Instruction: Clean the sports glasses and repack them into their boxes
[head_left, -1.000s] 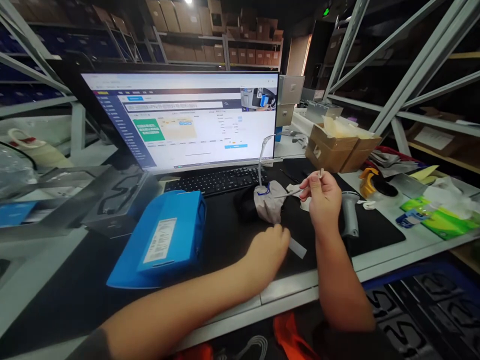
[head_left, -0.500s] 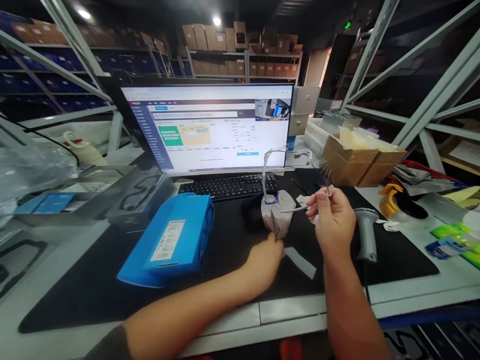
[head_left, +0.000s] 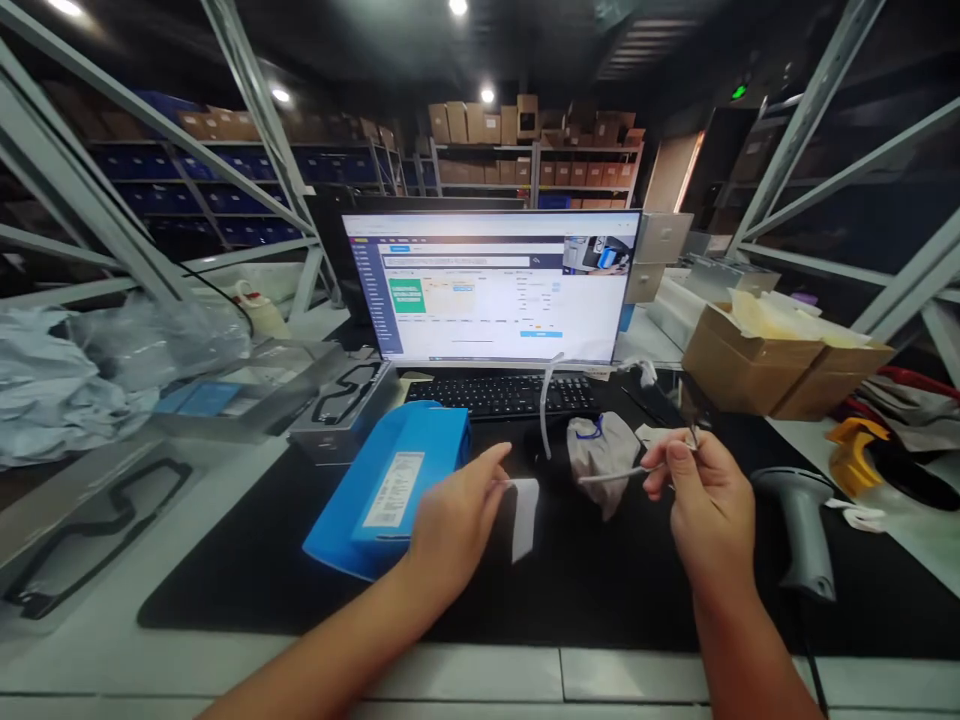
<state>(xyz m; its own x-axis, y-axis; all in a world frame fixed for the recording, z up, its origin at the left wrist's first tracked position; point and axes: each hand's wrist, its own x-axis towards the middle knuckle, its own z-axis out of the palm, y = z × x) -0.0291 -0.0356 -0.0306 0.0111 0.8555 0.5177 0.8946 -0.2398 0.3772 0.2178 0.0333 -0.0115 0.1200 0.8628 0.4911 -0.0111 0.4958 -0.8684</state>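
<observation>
The left hand (head_left: 454,515) pinches 1 white paper strip (head_left: 523,517), lifted just right of the blue box (head_left: 390,487). The right hand (head_left: 709,500), farther right of that box, closes its fingers on a thin tool (head_left: 611,477), its tip beside the grey pouch (head_left: 596,458).

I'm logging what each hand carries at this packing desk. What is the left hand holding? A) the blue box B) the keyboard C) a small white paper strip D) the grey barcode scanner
C: the left hand pinches a small white paper strip that hangs from its fingers above the black mat, beside the blue box; the barcode scanner lies untouched to the right of the right hand.
</observation>
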